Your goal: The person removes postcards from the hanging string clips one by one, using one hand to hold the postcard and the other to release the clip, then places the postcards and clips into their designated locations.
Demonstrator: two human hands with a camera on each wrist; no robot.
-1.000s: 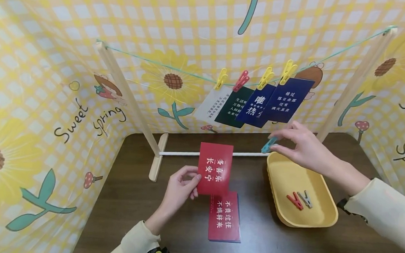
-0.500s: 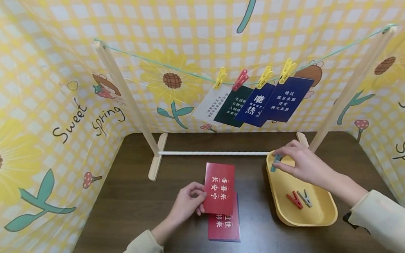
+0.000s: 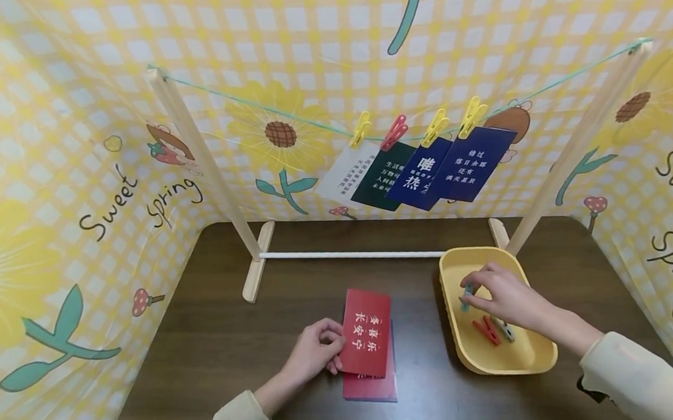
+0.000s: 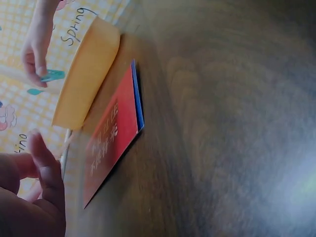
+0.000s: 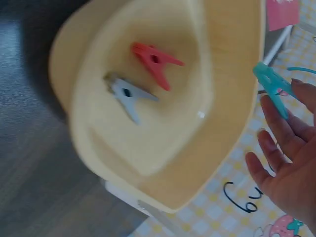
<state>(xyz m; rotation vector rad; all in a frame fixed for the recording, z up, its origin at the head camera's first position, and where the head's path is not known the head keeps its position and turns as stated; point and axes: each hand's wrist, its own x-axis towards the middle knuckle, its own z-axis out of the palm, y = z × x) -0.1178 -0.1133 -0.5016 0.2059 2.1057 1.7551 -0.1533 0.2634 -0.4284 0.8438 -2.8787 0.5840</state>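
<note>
My left hand pinches a red card with white lettering by its left edge. It overlaps a small stack of cards on the table, red on top with blue showing beneath in the left wrist view. Between thumb and fingers, my right hand holds a teal clothespin above the yellow basket. Inside the basket lie a red clothespin and a grey clothespin.
A wooden frame with a green string stands behind. From the string hang a white card, a dark green card and two blue cards, clipped by yellow and red clothespins. A white rod joins the frame's feet.
My left hand has brought the red card down and toward me, over the stack. My right hand has moved down and slightly right with the teal clothespin, from the basket's far edge to above its inside.
</note>
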